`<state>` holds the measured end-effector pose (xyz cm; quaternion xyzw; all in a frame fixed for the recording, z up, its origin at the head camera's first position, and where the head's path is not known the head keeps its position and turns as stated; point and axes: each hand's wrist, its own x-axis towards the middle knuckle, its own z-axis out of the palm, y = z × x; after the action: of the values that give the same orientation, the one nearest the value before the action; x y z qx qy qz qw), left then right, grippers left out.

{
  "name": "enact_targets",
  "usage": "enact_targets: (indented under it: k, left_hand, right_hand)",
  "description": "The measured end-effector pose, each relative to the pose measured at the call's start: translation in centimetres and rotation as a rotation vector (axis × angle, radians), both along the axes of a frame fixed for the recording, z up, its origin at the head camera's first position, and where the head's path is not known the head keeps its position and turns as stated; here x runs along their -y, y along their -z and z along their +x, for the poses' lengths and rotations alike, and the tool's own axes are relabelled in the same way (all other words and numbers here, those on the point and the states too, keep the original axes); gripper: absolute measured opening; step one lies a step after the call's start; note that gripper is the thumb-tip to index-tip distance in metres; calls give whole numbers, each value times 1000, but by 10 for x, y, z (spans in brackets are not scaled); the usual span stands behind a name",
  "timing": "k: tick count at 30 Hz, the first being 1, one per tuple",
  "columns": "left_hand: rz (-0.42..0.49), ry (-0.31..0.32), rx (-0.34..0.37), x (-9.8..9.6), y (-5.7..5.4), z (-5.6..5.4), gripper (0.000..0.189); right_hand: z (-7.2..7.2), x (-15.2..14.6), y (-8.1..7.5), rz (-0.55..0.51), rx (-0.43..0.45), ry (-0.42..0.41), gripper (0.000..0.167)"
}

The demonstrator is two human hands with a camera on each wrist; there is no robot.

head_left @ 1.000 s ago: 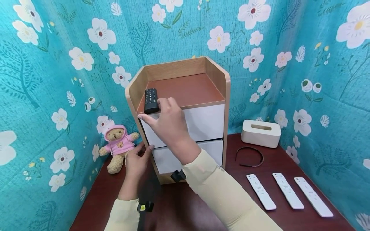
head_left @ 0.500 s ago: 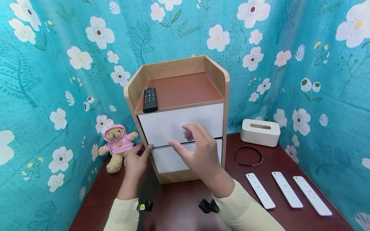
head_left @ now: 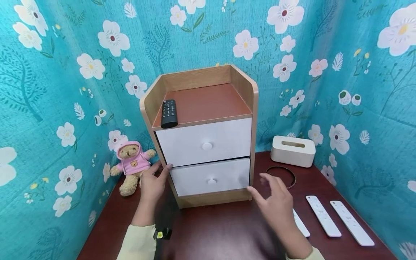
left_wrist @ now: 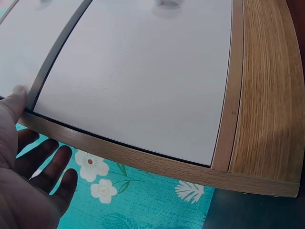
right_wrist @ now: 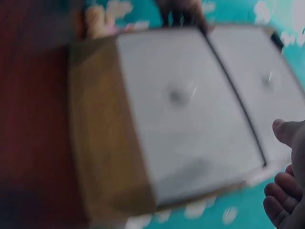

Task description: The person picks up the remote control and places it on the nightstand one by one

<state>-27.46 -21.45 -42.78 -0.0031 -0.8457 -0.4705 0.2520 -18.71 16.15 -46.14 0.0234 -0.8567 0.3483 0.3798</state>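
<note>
Three white remotes (head_left: 323,220) lie just right of our open, empty right hand (head_left: 276,204), long axes pointing away, left hand (head_left: 152,182) steadying the cabinet (head_left: 201,141).

The right hand (head_left: 276,204) hides part of one white remote (head_left: 300,225); the right wrist view is blurred.

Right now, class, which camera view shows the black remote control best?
The head view: the black remote control lies whole and sharp on the left of the cabinet top. The left wrist view shows only drawer fronts and wooden frame, no remote. The right wrist view is blurred; a dark shape at its top right corner may be it.
</note>
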Motion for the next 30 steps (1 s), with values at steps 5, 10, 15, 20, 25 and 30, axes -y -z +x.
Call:
enact_targets:
  k: [5, 10, 15, 20, 25, 30]
  left_hand:
    - [9, 6, 4, 0, -1, 3, 38]
    - [21, 4, 2, 0, -2, 3, 38]
    - [22, 13, 6, 1, -2, 1, 40]
    - [17, 2, 40, 1, -2, 3, 43]
    - [24, 11, 47, 1, 0, 2, 43]
    - [35, 31, 12, 1, -1, 1, 38]
  right_hand:
    - [13, -35, 33, -41, 179, 163, 61]
    - [24, -59, 54, -79, 264, 224, 60]
    - [35, -75, 68, -87, 347, 256, 59]
    - [43, -86, 79, -41, 461, 264, 65]
    - [45, -92, 87, -18, 537, 265, 70]
    - [43, -97, 90, 2, 605, 243, 73]
